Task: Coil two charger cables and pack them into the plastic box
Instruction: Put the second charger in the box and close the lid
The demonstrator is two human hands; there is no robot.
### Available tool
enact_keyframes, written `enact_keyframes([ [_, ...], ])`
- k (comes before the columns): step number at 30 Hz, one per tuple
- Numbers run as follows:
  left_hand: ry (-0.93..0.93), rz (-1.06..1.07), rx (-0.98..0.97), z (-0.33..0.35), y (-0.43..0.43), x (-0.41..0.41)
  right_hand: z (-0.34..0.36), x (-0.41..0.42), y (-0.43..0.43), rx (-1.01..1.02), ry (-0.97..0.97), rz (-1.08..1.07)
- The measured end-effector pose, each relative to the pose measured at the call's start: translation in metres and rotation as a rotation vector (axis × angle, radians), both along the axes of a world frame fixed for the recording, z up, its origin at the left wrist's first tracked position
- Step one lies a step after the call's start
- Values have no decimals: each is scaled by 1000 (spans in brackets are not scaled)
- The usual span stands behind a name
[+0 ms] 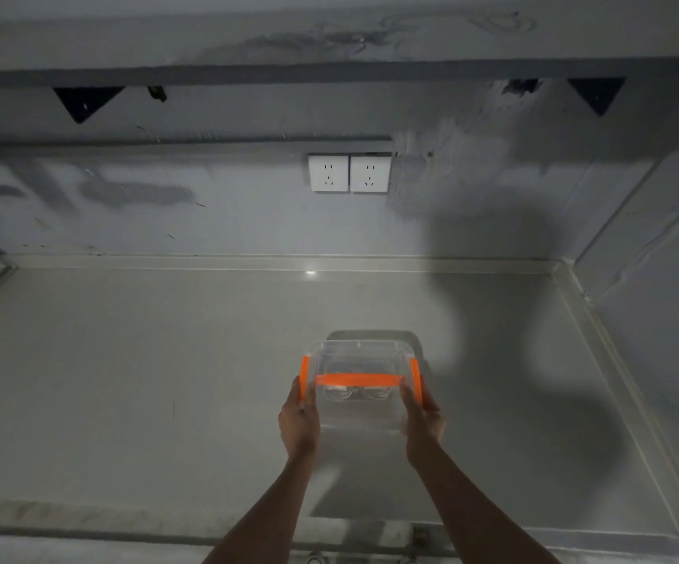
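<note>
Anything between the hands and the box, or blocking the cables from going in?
Nothing visible. The left hand and right hand already grip the sides of the clear plastic box by its orange clips. White cables appear to lie inside already, under the orange handle. The counter around shows nothing else.

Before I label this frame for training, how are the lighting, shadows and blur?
Head view: dim overall, with a glare spot at the counter's back edge; a big soft shadow falls across wall and counter to the right; wide-angle bending shows at the edges; the plastic box and both hands look slightly soft.
</note>
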State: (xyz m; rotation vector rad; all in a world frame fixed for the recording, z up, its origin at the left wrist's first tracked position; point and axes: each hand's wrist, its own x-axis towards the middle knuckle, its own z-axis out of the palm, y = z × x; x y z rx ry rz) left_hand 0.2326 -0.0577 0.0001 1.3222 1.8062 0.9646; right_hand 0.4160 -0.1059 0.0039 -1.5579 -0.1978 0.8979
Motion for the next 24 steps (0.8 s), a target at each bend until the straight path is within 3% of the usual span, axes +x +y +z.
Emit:
enact_keyframes([
  [7, 96, -84, -87, 6, 1, 0, 1, 8, 1, -103, -386, 158],
  [11, 164, -181, -177, 7, 8, -9, -5, 19, -1, -128, -469, 350],
  [13, 308, -243, -74, 11, 2, -11, -4, 22, -5, -115, -664, 470],
  [17, 692, -566, 155, 7, -18, -9, -6, 11, -19, -109, -1324, 717],
  [20, 770, -676, 238, -7, -12, -4, -18, 1, -16, -159, -1468, 851],
  [24, 817, -685, 326, -7, 15, 6, -18, 9, 11, -156, -1542, 854],
])
